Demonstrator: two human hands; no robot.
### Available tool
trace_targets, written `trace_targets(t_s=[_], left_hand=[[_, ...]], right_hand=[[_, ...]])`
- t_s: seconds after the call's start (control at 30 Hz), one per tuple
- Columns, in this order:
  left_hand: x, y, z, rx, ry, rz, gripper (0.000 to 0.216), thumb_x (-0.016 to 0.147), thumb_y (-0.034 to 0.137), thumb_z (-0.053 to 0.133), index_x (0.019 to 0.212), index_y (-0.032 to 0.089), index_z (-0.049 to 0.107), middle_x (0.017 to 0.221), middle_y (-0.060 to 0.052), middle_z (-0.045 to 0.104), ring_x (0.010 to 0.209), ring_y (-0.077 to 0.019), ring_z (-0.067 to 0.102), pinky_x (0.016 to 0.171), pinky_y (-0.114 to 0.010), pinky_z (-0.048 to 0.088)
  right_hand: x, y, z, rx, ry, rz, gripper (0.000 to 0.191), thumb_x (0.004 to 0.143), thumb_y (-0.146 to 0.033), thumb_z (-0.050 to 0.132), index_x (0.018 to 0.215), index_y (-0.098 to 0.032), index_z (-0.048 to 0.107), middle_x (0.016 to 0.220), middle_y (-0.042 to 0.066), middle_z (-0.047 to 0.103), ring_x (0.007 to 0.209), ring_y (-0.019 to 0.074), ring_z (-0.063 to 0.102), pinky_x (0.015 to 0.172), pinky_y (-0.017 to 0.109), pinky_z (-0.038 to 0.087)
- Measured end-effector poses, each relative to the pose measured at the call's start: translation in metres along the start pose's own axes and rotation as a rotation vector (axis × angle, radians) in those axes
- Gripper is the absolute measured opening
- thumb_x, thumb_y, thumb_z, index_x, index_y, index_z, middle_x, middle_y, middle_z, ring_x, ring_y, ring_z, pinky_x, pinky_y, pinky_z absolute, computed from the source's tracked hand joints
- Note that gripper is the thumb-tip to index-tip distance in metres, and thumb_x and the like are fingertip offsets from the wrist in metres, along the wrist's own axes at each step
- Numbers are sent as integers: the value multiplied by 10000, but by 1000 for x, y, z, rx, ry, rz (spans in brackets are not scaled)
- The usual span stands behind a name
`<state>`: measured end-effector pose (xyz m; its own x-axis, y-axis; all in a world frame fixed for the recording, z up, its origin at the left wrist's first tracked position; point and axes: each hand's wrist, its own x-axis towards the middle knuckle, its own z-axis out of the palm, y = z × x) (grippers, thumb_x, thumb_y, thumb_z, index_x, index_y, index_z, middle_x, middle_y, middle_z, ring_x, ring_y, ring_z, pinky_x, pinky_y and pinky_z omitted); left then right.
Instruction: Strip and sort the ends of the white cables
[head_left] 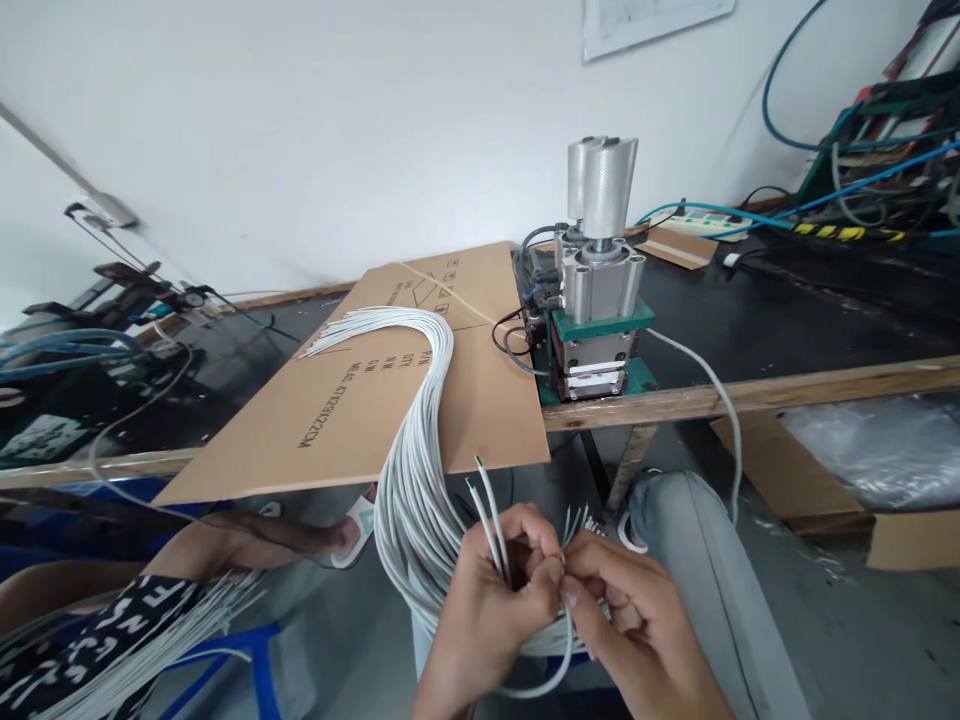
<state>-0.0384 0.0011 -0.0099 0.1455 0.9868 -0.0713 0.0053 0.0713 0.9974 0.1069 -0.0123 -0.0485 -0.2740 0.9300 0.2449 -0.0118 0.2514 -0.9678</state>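
A thick bundle of grey-white cables [416, 440] hangs off a flat cardboard sheet [360, 400] and curves down to my lap. My left hand [487, 610] is closed around two cable ends that stick up between its fingers. Thumb and fingers of my right hand [637, 620] are pinched on the cable ends right against the left hand. More cut ends fan out just above my right hand.
A small pneumatic press [600, 290] with a green base stands at the bench edge, right of the cardboard. Another person sits at lower left with more cables [150, 640] across a patterned sleeve. Hoses and equipment crowd the far left and far right.
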Motion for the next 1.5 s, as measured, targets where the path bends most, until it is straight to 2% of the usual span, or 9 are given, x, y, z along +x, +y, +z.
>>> trace_targets(t_s=[0.17,0.3,0.53,0.77,0.87,1.0,1.17,1.33,1.5], left_hand=[[-4,-7,3,73,77,35,131,780,252,625,692,191,549,611,59,428,546,-92,355,507,-207,298],[-9,-13,5,119,161,49,136,792,253,618,690,189,554,608,65,406,539,-89,333,507,-212,280],[-12,-14,3,3,128,10,194,879,292,616,726,188,558,633,63,431,550,-89,333,527,-216,292],[-6,-15,5,-23,169,35,212,830,244,647,675,197,509,628,72,411,554,-85,329,523,-212,281],[-3,-15,5,-38,130,-1,231,810,261,679,668,196,508,616,78,407,538,-77,314,504,-207,273],[-3,-18,1,-146,28,-37,268,880,380,692,755,186,556,683,69,450,490,-46,282,445,-201,211],[-6,-24,-3,-240,-13,-80,352,894,507,699,817,196,551,635,96,380,484,-45,250,443,-191,203],[-5,-20,0,-202,-14,-30,300,904,453,695,820,191,575,703,74,437,499,-42,282,451,-196,220],[-1,-10,1,-39,31,-18,198,857,314,653,745,191,547,650,73,419,545,-78,322,514,-217,276]], right_hand=[[1,-2,1,-64,12,-16,299,1029,-299,485,764,-210,590,722,9,588,652,150,565,594,247,434],[1,-3,2,-127,63,-92,234,1013,-246,515,800,-217,606,725,-5,591,652,140,584,597,224,445],[-2,8,10,34,72,1,298,1037,-315,488,766,-218,566,723,4,570,660,158,554,618,259,447],[-3,14,12,19,72,-24,274,1032,-298,505,778,-213,565,737,6,566,667,154,553,613,258,435],[-1,14,10,39,72,-6,291,1030,-312,508,764,-211,570,732,4,570,667,151,546,613,254,433],[1,9,9,109,82,43,346,1029,-357,518,721,-212,582,642,-37,488,560,118,452,529,228,381],[1,4,11,180,120,110,382,1001,-432,565,694,-207,592,629,-42,458,539,115,414,495,228,357],[1,8,8,170,56,63,350,1030,-370,529,727,-211,604,642,-49,450,550,109,421,511,221,357],[0,14,5,151,37,84,334,1033,-361,518,739,-210,567,664,-47,467,564,106,425,528,225,362]])
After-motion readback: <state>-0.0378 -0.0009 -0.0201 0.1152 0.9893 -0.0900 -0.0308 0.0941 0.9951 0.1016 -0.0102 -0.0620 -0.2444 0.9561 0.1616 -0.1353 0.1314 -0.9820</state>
